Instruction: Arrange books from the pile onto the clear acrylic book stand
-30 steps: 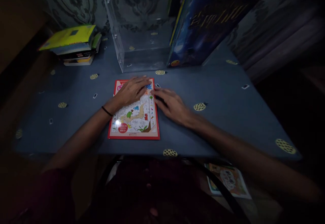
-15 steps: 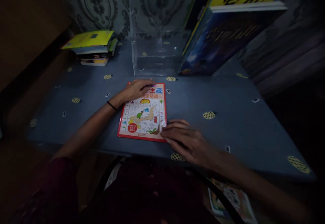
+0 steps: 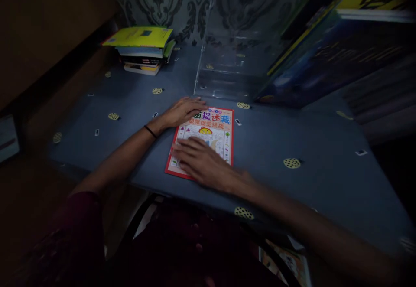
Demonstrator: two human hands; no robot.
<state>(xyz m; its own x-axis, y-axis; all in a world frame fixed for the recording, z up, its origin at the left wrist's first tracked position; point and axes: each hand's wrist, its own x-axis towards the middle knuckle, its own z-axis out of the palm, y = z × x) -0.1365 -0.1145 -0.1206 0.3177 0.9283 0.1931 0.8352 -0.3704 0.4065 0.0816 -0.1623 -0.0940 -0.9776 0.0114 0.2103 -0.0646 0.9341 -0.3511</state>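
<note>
Both are unclenched: left hand (image 3: pixel 184 112) over the book's (image 3: pixel 211 127) top corner, right hand (image 3: pixel 203 163) flat across its lower half.

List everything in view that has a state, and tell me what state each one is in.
Red-bordered book: closed, lying flat, front cover up.
Left hand: open, over the cover's upper left.
Right hand: open, over the cover's lower part; slightly blurred.
Dark wristband: worn on the left wrist.
Book stack: lying flat, edges uneven, yellow cover on top.
Large blue book: closed, standing.
Clear rack: standing upright.
</note>
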